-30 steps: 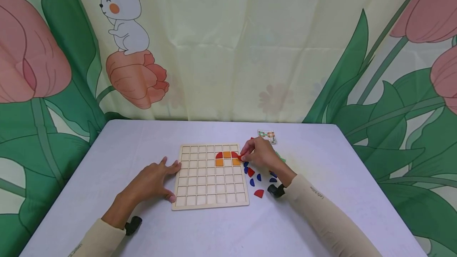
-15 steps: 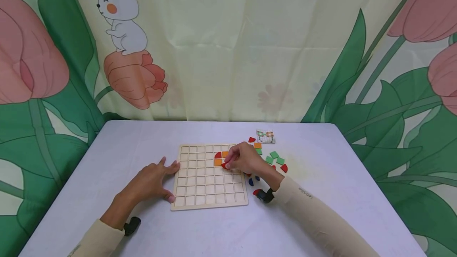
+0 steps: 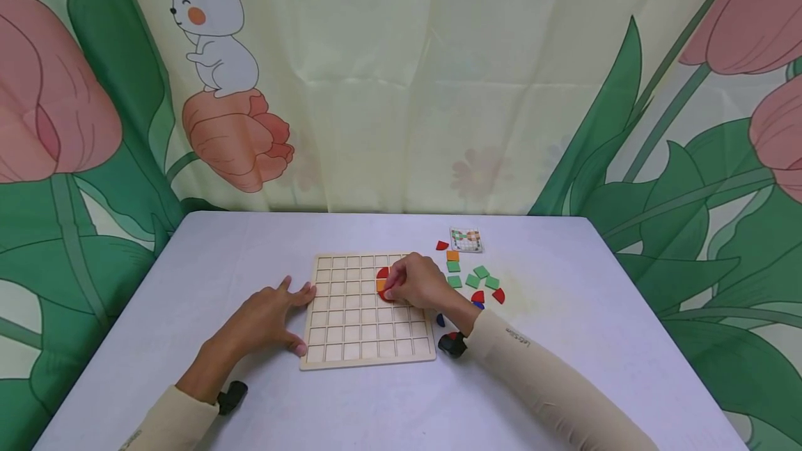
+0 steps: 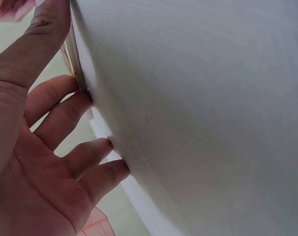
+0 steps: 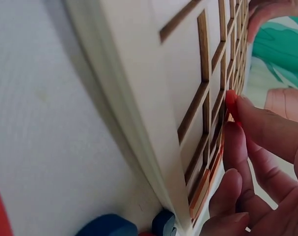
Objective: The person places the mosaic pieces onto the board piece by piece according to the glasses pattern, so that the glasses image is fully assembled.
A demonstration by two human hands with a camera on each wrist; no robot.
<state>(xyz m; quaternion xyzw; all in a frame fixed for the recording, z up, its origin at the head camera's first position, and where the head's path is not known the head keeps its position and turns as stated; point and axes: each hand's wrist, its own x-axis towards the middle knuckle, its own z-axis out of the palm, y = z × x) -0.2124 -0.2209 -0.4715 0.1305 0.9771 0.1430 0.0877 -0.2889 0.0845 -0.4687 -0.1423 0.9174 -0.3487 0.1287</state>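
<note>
A wooden grid board point(image 3: 351, 351) lies on the table. My left hand point(image 3: 266, 315) rests at its left edge with the fingers spread, thumb and fingertips touching the frame; the left wrist view shows the same hand point(image 4: 50, 147) from the palm side. Over the board, my right hand point(image 3: 418, 284) pinches a small red tile point(image 5: 231, 102) between thumb and fingers, low at a grid cell. Just above that cell sit an orange square tile point(image 3: 380, 285) and a red quarter-circle tile point(image 3: 382, 272). The right hand hides the other laid tiles in the head view.
Right of the board lie several green square tiles point(image 3: 473, 281), red quarter-circle tiles point(image 3: 498, 295), an orange square point(image 3: 452, 255) and blue tiles point(image 3: 441, 320). A small pattern card point(image 3: 466, 240) lies behind them. A printed curtain point(image 3: 388, 124) hangs beyond the table.
My right hand has carried the red tile left from the board's right edge to a cell below the left orange square. The left hand keeps its place at the board.
</note>
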